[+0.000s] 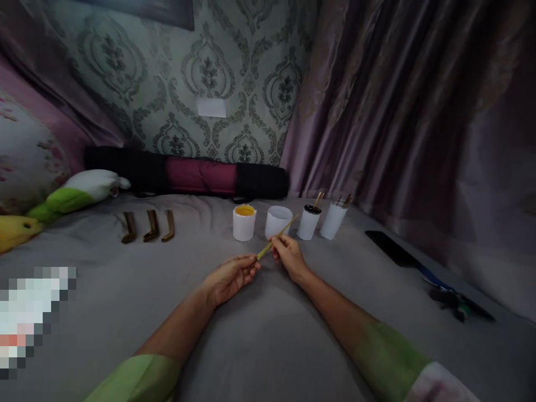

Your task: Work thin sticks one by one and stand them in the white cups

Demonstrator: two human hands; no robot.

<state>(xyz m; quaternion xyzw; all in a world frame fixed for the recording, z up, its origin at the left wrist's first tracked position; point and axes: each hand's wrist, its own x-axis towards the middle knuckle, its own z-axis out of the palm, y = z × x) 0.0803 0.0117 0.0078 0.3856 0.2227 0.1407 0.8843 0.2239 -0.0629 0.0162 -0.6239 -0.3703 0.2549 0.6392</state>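
Note:
A thin yellow stick, perhaps a brush (277, 237), is held between both hands over the grey bedsheet (167, 312). My right hand (288, 254) pinches its middle. My left hand (232, 277) has its fingertips closed on the lower end. Just behind stand four white cups: one with yellow paint (244, 222), one that looks empty (277, 221), one with a dark rim and a stick in it (309, 221), and one more with sticks (333, 219).
Three brown bent pieces (149, 226) lie in a row at the left. A black and maroon bolster (188, 176) lies along the wall. A plush toy (62, 201) sits far left. A dark flat object (391, 248) and a blue-black tool (452, 296) lie right, near the curtain.

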